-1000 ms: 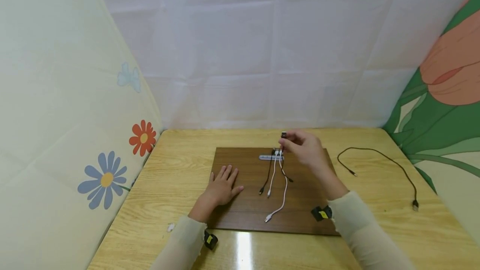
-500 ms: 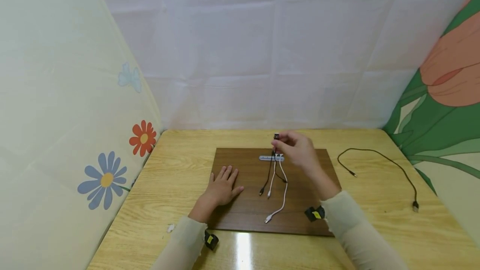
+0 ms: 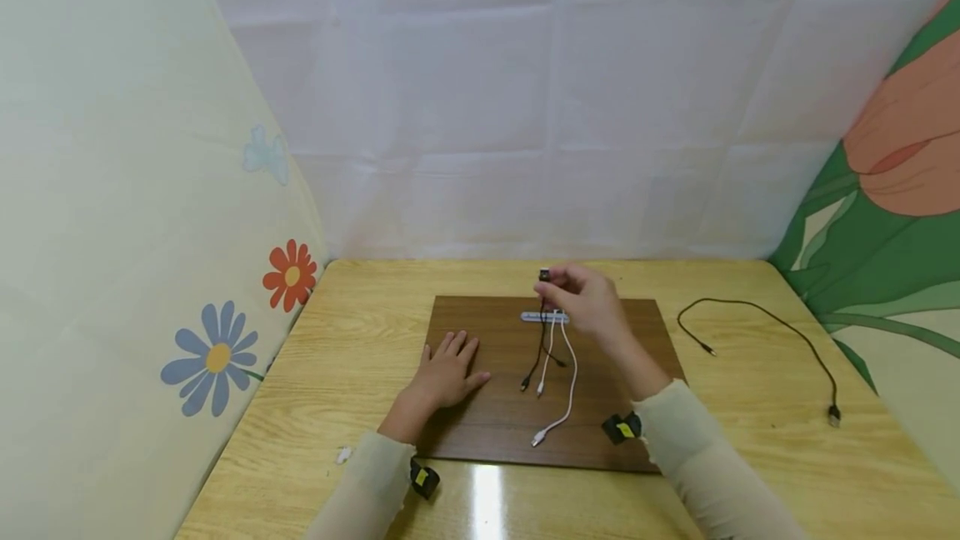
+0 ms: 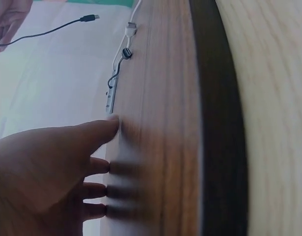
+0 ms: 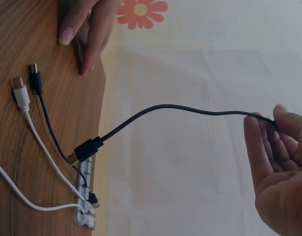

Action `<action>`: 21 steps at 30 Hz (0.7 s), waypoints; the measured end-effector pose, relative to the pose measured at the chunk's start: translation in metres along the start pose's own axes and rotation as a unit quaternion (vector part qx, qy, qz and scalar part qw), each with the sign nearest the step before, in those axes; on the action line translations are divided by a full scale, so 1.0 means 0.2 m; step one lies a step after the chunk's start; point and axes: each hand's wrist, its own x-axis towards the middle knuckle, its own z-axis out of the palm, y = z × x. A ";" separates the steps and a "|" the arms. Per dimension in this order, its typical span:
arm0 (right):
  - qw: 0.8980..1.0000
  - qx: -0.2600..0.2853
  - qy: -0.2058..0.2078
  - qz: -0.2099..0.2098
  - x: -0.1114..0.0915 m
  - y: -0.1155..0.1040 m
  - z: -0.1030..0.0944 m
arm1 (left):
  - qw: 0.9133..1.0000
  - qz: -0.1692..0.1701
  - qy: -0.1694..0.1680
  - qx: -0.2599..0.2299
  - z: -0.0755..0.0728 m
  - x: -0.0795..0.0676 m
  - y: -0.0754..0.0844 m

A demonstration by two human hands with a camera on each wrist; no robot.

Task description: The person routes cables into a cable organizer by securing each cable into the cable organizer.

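My right hand (image 3: 585, 302) pinches a short black USB cable (image 5: 165, 106) above the far edge of the brown wooden board (image 3: 480, 432). One plug of this cable (image 3: 544, 274) points up from the fingertips; its other plug (image 5: 88, 149) dangles close over a pale blue cable clip strip (image 3: 531, 317). Held in the strip are another black cable (image 5: 51, 123) and two white cables (image 5: 50, 142), their free ends lying toward me on the board. Flat on the board's left part, fingers spread, rests my left hand (image 3: 442, 375).
A longer black cable (image 3: 780, 322) lies curved on the wooden table (image 3: 375, 315), right of the board. A small white scrap (image 3: 343, 455) is at the front left. Pale cloth (image 3: 442, 107) stands behind the table, with flower-printed panels at both sides.
My right hand has moved left with the black USB cable, from the strip's right end to above its middle. The left hand stays put on the board.
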 end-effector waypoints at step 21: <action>0.999 0.041 -0.025 0.007 0.00 -0.01 0.08 | 0.973 0.105 0.137 -0.154 -0.08 0.06 0.18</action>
